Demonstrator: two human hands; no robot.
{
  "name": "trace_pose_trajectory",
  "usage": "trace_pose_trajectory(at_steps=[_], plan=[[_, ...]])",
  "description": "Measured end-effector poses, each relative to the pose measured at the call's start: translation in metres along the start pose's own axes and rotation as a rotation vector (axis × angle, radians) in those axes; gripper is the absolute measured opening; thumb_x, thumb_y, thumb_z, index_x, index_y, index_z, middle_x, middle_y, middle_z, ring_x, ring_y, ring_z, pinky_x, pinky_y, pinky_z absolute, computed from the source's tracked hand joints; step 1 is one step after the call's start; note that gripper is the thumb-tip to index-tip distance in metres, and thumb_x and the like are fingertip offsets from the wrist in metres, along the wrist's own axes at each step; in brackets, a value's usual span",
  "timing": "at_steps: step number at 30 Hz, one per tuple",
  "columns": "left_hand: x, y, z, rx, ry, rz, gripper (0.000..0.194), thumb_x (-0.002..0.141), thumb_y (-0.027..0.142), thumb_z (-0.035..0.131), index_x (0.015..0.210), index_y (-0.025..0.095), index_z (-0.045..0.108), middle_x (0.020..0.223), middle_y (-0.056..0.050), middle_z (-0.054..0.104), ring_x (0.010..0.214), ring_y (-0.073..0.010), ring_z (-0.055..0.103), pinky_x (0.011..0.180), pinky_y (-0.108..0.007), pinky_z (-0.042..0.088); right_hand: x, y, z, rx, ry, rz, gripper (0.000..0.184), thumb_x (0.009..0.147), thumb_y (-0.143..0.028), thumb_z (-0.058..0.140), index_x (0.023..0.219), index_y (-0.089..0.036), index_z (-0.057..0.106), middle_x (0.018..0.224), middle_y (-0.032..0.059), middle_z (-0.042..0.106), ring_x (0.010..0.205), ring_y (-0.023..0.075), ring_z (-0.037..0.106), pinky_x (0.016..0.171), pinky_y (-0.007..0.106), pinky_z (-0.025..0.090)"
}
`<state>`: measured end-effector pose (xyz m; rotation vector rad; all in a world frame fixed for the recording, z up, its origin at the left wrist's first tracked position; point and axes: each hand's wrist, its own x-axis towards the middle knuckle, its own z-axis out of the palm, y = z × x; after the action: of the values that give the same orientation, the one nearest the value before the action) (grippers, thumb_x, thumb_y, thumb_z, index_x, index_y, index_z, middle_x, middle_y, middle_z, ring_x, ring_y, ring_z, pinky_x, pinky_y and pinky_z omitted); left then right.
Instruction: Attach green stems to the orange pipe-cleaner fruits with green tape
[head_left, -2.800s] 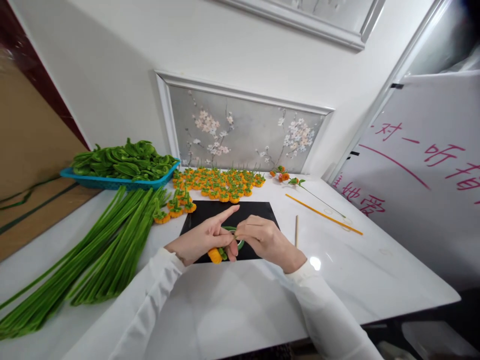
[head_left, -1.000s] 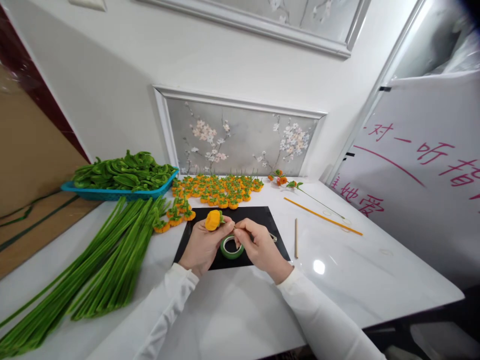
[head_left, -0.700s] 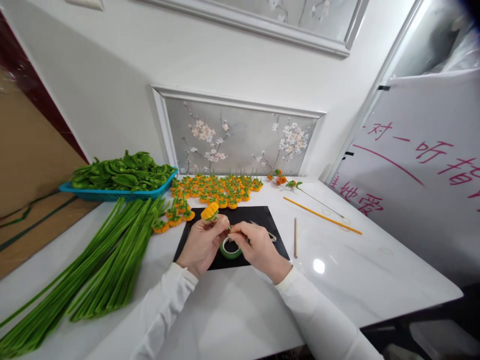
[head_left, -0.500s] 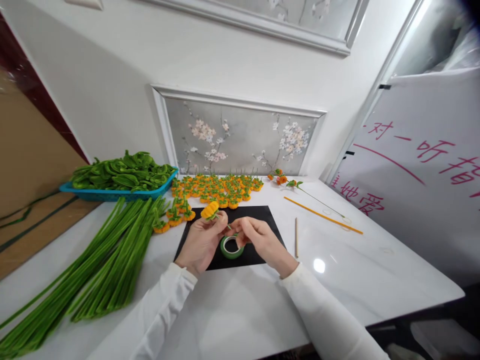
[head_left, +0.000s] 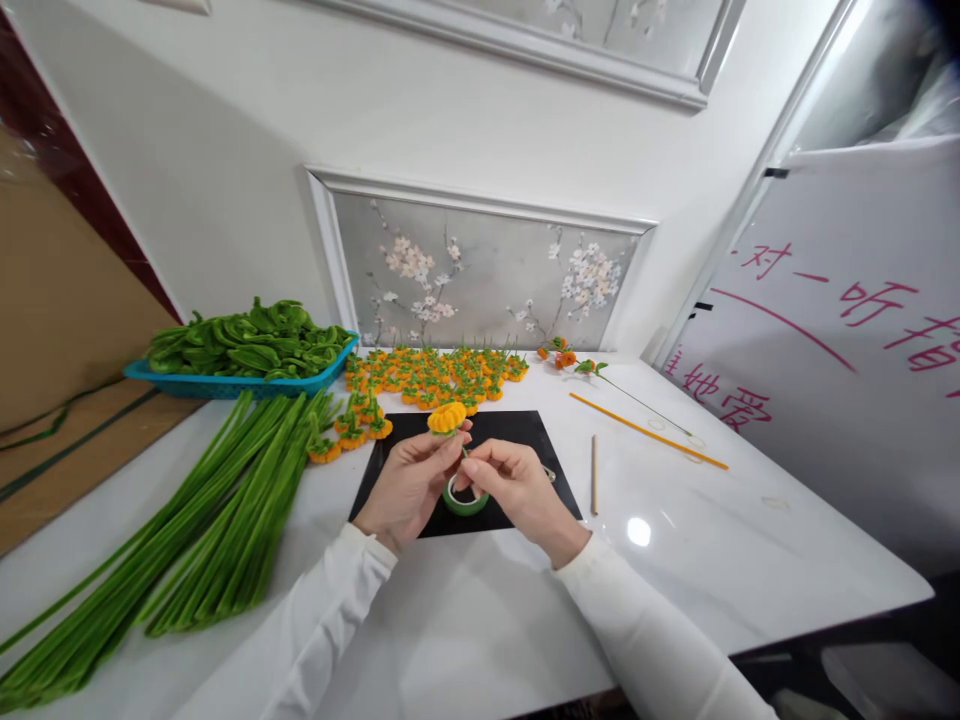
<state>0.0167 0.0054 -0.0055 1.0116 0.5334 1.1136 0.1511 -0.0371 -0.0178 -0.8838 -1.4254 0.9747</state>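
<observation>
Between the thumb and fingers of my left hand (head_left: 414,480) is an orange-yellow craft flower (head_left: 447,417), its ribbed head facing up over a green base. My right hand (head_left: 517,485) is closed in a pinch at the thin green stem (head_left: 465,455) just below the flower head. Under my fingers, a roll of green tape (head_left: 466,506) with a white core lies on the black mat (head_left: 379,480), partly covered by my right fingertips. A small metal object (head_left: 550,474) shows on the mat behind my right hand; its kind is unclear.
Many similar orange flowers (head_left: 427,378) stand along the back of the white table (head_left: 465,620). At left lie green fuzzy stems (head_left: 232,520) and a blue tray (head_left: 225,386) of green leaves (head_left: 262,335). Rightward are a thin stick (head_left: 595,475), an orange strip (head_left: 649,431) and a finished flower stem (head_left: 641,400).
The flower has shifted right and turned more upright in my left hand. My right fingers have closed in on the stem beneath it. The small metal object has come into view.
</observation>
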Motion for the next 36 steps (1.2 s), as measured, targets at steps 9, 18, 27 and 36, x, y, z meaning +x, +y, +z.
trace_pose_trajectory(at_steps=[9,18,27,36], plan=[[-0.001,-0.006,0.002,-0.082,0.081,-0.007,0.012,0.057,0.019,0.083,0.064,0.016,0.074,0.073,-0.002,0.07,0.07,-0.0115,0.061,0.064,-0.021,0.05,-0.004,0.007,0.001,-0.454,0.208,-0.189,0.019,0.082,-0.028,0.056,0.068,-0.017,0.063,0.057,-0.0008,0.056,0.05,0.0103,0.044,0.05,0.022,0.034],[0.001,-0.006,0.003,-0.118,0.097,-0.007,0.012,0.057,0.018,0.082,0.062,0.016,0.072,0.071,-0.001,0.069,0.065,-0.0104,0.061,0.062,-0.021,0.05,-0.003,0.003,-0.003,-0.724,0.163,-0.271,0.024,0.085,-0.032,0.056,0.067,-0.019,0.064,0.059,0.0014,0.062,0.054,0.0122,0.051,0.058,0.025,0.037],[-0.001,-0.007,0.005,-0.026,0.036,0.024,0.01,0.06,0.02,0.08,0.061,0.015,0.072,0.07,-0.001,0.067,0.07,-0.0113,0.06,0.069,-0.022,0.049,-0.002,-0.003,-0.005,-0.438,0.091,-0.159,0.016,0.081,-0.029,0.059,0.079,-0.016,0.067,0.066,0.0011,0.062,0.054,0.0112,0.047,0.054,0.023,0.039],[-0.001,-0.005,-0.003,0.082,-0.149,-0.104,0.012,0.066,0.024,0.077,0.065,0.014,0.071,0.054,-0.001,0.058,0.048,-0.0103,0.051,0.044,-0.022,0.041,-0.003,0.007,-0.003,-0.239,-0.077,-0.002,0.029,0.084,-0.034,0.054,0.062,-0.015,0.061,0.053,-0.0008,0.056,0.046,0.0092,0.045,0.046,0.021,0.035]])
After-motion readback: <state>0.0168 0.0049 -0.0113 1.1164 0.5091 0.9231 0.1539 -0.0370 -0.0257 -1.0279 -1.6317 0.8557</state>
